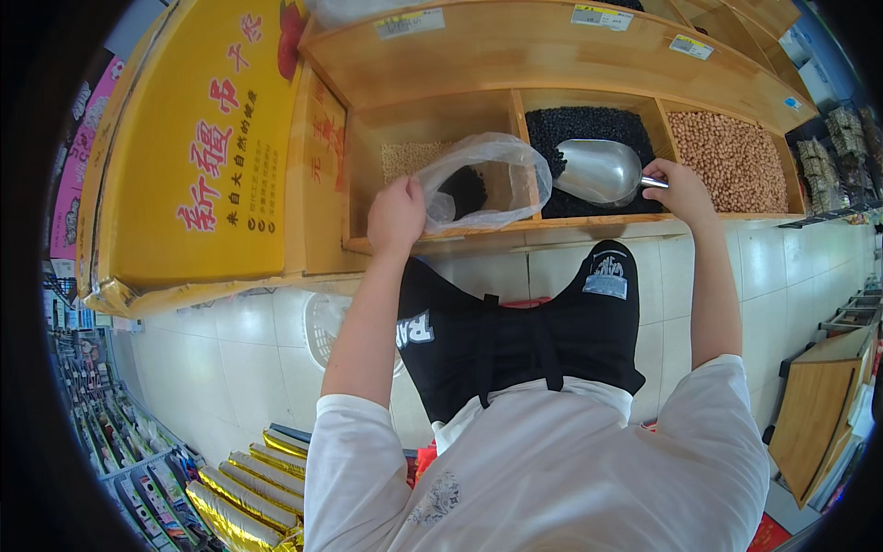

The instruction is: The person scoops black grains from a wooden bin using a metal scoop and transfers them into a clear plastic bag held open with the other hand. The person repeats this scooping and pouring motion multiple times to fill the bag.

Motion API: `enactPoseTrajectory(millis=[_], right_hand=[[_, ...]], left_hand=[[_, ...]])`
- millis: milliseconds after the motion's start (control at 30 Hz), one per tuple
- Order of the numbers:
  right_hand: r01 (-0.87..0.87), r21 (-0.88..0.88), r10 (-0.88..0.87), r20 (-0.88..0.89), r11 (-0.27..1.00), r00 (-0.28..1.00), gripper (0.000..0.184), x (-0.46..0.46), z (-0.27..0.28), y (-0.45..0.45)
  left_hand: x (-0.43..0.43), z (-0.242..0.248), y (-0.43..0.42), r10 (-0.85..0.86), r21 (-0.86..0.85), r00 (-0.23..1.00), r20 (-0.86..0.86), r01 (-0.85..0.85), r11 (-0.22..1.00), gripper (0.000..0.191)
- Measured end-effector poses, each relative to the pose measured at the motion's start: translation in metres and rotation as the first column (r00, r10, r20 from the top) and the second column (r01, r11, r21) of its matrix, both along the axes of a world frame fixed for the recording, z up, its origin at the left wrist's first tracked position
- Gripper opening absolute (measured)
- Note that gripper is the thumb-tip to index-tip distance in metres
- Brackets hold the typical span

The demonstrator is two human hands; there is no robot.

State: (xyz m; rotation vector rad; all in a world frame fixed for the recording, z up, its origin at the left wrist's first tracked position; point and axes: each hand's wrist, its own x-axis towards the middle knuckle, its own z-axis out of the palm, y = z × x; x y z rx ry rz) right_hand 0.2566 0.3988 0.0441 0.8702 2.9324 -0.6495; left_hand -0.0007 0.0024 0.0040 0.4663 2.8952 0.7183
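Note:
My left hand [397,215] grips the rim of a clear plastic bag [510,148], which gapes over the left compartment with some black beans [463,192] inside it. Pale grains [408,159] lie in the compartment behind the bag. My right hand [679,190] holds the handle of a metal scoop [599,171], its mouth towards the bag. The scoop is over the middle compartment of black beans [586,123], and a few dark beans show at its lip. Light brown beans or peanuts [728,162] fill the compartment on the right.
The wooden bin's front edge [441,243] runs before my legs. A yellow printed display panel [152,172] stands at left. Behind me on the left are gold-wrapped packages [241,510], and a white plastic basket [316,331] is on the floor. A wooden stand [814,407] is at right.

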Motion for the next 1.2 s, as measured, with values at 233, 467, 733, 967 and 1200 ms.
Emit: enactPoseTrajectory(millis=[233, 467, 733, 967, 1200], right_hand=[[0.059, -0.259, -0.086, -0.097, 0.964, 0.992, 0.034, 0.011, -0.030, 0.018], [0.016, -0.567, -0.260, -0.353, 0.823, 0.899, 0.035, 0.053, -0.041, 0.036], [-0.037, -0.591, -0.277, -0.432, 0.806, 0.859, 0.034, 0.041, 0.016, -0.004], [-0.074, 0.085, 0.093, -0.242, 0.994, 0.966, 0.028, 0.002, 0.110, -0.093], [-0.227, 0.418, 0.313, -0.147, 0.880, 0.938, 0.029, -0.024, 0.123, -0.128]], left_hand=[[0.000, 0.000, 0.001, -0.007, 0.012, 1.000, 0.001, 0.007, 1.000, 0.041], [0.001, -0.001, 0.001, -0.019, 0.031, 1.000, -0.019, 0.020, 0.999, 0.039], [-0.001, -0.004, -0.001, -0.028, 0.016, 0.998, -0.053, 0.029, 0.999, 0.039], [-0.001, -0.004, -0.001, -0.015, 0.020, 0.999, -0.036, 0.016, 1.000, 0.039], [0.000, -0.002, 0.000, -0.013, 0.025, 0.999, -0.043, 0.014, 1.000, 0.039]])
